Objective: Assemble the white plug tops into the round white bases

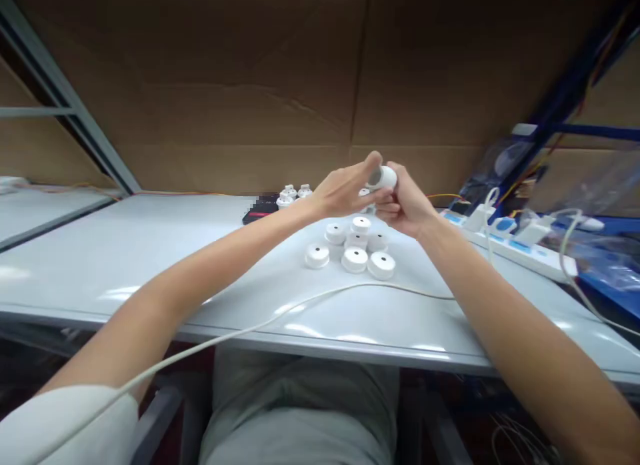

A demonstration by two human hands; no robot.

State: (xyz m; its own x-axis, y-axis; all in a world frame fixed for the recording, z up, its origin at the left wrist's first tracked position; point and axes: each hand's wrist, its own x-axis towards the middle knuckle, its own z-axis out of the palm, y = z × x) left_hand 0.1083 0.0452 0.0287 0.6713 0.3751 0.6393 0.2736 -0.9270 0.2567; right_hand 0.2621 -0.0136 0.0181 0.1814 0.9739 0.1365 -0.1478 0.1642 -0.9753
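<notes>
A white round plastic piece with a hollow, greyish end point(384, 177) is held up above the back of the table between both hands. My right hand point(409, 201) is closed around its far right side, fingers curled. My left hand point(345, 188) has thumb and fingers on either side of its left end. Below the hands, several white round caps with small dark centre holes point(355, 259) sit in a cluster on the table, one on top of others. Behind my left hand stand several white fittings point(286, 197), and more are partly hidden behind the hands.
A dark box with a red stripe point(257, 211) lies behind my left forearm. A white cable point(300, 303) crosses the white table point(150, 251) and my left arm. At right is a power strip with plugs point(530, 251). Cardboard point(240, 118) walls the back.
</notes>
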